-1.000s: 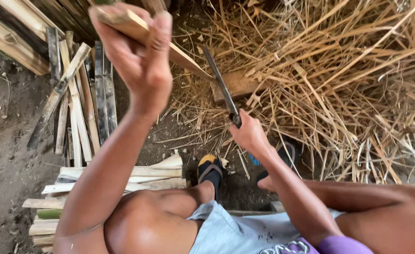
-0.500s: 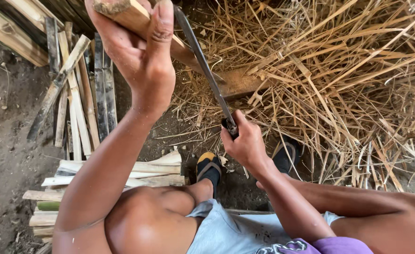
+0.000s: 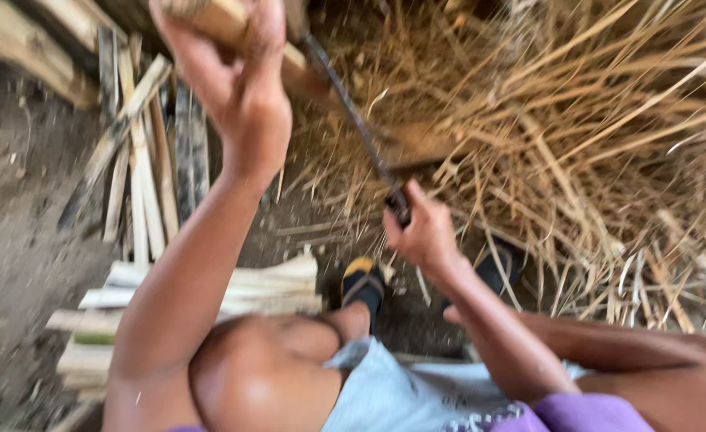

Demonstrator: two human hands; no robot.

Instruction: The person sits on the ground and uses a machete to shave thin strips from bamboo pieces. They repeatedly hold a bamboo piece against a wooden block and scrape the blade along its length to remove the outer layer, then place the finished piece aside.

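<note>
Bamboo piece [image 3: 225, 24] at 12 o'clock, clamped in left hand [image 3: 237, 96]. Right hand [image 3: 425, 236] fisted round long knife [image 3: 353, 120], blade touching bamboo's right side. Splitting step, by looks; next calls for steady grip, fingers clear.

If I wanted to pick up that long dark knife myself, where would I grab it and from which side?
Probably by the handle end, where the right hand now wraps it, coming from the near side by the knees. The long knife slants up and away toward the bamboo piece held by the left hand, so its far part is bare blade.
</note>
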